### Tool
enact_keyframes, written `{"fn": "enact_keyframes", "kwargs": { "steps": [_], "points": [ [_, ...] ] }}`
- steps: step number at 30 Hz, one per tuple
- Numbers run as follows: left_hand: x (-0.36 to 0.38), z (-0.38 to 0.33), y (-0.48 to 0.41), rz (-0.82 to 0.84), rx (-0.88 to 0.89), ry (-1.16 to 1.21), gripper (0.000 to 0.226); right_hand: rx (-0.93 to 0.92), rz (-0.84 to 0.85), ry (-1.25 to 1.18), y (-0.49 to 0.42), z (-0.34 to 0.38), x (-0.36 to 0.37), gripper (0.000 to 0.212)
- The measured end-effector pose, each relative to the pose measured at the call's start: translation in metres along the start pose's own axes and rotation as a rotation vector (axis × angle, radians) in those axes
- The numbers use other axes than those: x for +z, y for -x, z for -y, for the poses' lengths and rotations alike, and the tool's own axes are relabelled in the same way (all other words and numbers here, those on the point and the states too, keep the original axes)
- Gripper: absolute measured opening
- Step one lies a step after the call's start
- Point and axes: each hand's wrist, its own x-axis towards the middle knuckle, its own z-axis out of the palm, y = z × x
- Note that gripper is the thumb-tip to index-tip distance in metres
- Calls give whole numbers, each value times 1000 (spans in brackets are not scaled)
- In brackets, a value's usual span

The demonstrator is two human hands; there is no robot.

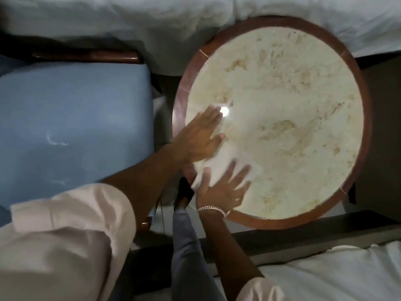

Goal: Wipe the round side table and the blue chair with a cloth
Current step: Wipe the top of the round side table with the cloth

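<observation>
The round side table (366, 118) has a cream marbled top inside a reddish wooden rim and fills the right half of the view. A white cloth (225, 160) lies flat on its near left part. My right hand (223, 190), with a chain bracelet at the wrist, presses on the cloth with fingers spread. My left hand (199, 135) lies flat on the tabletop just left of the cloth, its palm edge touching the cloth. The blue chair (71, 127) stands to the left, its seat cushion showing a few white marks.
White bedding (152, 22) lies along the top, touching the table's far rim. More white bedding (325, 272) is at the bottom right beside a dark bed frame. My leg and dark shoe (184, 192) stand in the narrow gap between chair and table.
</observation>
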Motion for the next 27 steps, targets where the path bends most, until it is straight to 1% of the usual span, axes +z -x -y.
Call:
{"fn": "enact_keyframes", "kwargs": {
  "steps": [2, 4, 5, 6, 7, 8, 9, 10, 11, 12, 14, 16, 18, 20, 22, 24, 27],
  "points": [
    [13, -7, 36, -109, -26, 60, 66, -198, 77, 1, 18, 4, -4, 67],
    [37, -18, 73, -216, -28, 95, 66, -330, 79, -81, 13, -3, -14, 57],
    [52, -23, 89, -215, -29, 100, 66, -345, 57, -179, 5, -11, -19, 53],
    [68, -28, 101, -179, -52, 75, 66, -308, 35, -302, -7, -21, -24, 49],
    [84, -31, 108, -141, -91, 0, 67, -252, 1, -406, -22, -31, -29, 46],
    [97, -32, 111, -126, -127, -101, 69, -240, -40, -440, -39, -39, -34, 46],
    [103, -31, 107, -134, -149, -181, 72, -271, -59, -383, -58, -44, -37, 47],
    [102, -28, 95, -162, -148, -223, 75, -317, -28, -295, -76, -47, -40, 48],
    [95, -23, 77, -208, -140, -254, 77, -370, 40, -171, -92, -46, -42, 51],
    [84, -16, 56, -255, -147, -284, 76, -423, 105, -24, -105, -46, -41, 59],
    [51, 3, 18, -311, -204, -351, 71, -439, 214, 212, -117, -42, -37, 83],
    [38, 17, 13, -365, -251, -378, 69, -389, 293, 285, -115, -33, -32, 108],
    [59, 12, 44, -391, -300, -349, 72, -372, 318, 332, -110, -24, -29, 122],
    [93, -6, 93, -361, -382, -318, 76, -334, 330, 338, -111, -15, -28, 125],
    [106, -11, 118, -306, -418, -249, 81, -305, 357, 313, -112, -12, -28, 124],
    [81, 5, 90, -310, -396, -227, 81, -311, 375, 319, -114, -14, -26, 125],
    [13, 29, 4, -351, -392, -308, 78, -309, 419, 295, -116, -17, -24, 129]
  ]
}}
